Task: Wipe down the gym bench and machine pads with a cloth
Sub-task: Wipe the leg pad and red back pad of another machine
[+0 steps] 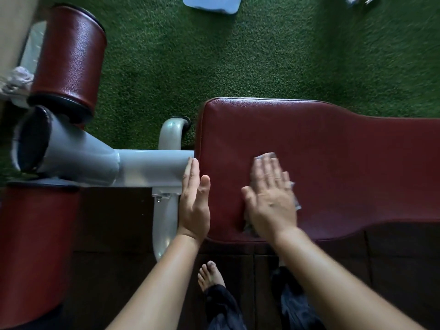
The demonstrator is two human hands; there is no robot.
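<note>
A dark red bench pad (pixel 333 163) fills the right half of the view. My right hand (pixel 271 196) lies flat on it with fingers straight, pressing a thin pale cloth (pixel 267 156) onto the pad; the cloth shows only at the fingertips and along the hand's edges. My left hand (pixel 194 198) stands on its edge, fingers straight, against the pad's left end beside the grey frame tube (pixel 147 166). Two dark red roller pads sit at the left, one upper (pixel 71 58) and one lower (pixel 35 253).
Green artificial turf (pixel 238 55) lies beyond the bench, dark floor tiles (pixel 114 234) on the near side. A pale blue object (pixel 212 3) sits on the turf at the top edge. A crumpled rag (pixel 16 81) lies at far left. My bare foot (pixel 210 275) stands below the bench.
</note>
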